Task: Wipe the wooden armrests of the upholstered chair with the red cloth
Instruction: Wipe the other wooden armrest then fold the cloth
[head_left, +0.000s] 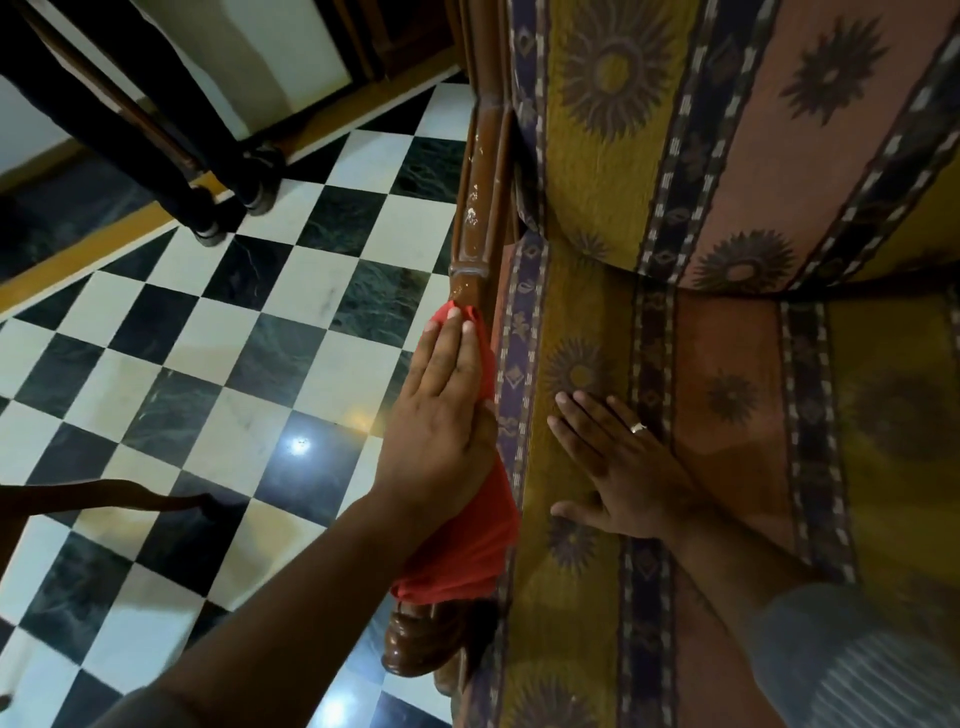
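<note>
The left hand (441, 405) is pressing the crumpled red cloth (467, 540) flat onto the carved brown wooden armrest (475, 208). The right hand (618, 467) is resting open on the patterned seat cushion (727, 415) at 3 o'clock. White specks at 12 o'clock, possibly residue, are risking being missed; the hanging cloth tail may be slipping off.

Your one head camera looks steeply down from just above the upholstered chair (649, 415), close in, its checkered floor (234, 364) left of it.

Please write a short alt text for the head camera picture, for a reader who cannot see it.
A person's left hand presses a red cloth flat on the wooden armrest of a patterned chair. The right hand, wearing a ring, rests open on the seat. A black and white checkered floor lies beside the chair.
</note>
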